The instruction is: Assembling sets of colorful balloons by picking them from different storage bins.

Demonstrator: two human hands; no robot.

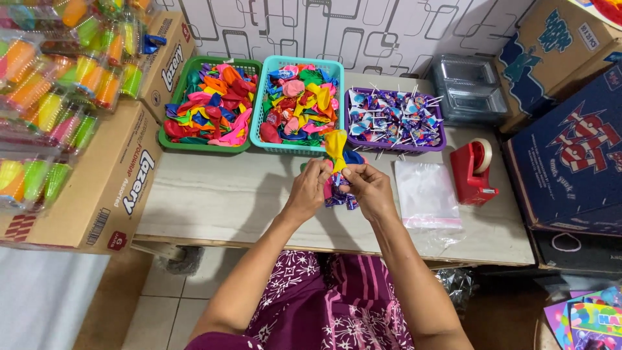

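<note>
Head view: a small bundle of balloons and wrapped lollipops (338,188) sits above the table's (214,201) middle, pinched between the left hand (310,189) and right hand (368,186), a yellow balloon (335,149) sticking up. Behind stand 3 baskets: green (170,144), teal (259,139), purple (395,146). Beside the right hand lie clear bags (426,194) and a red tape dispenser (472,174).

Holding a yellow balloon (335,148) above a purple-and-blue wrapped bundle (341,198). Sitting behind: green basket (170,139), teal basket (260,129), purple basket (395,146). Standing red: tape dispenser (472,174). Wearing a purple, white-flowered skirt (330,304).
</note>
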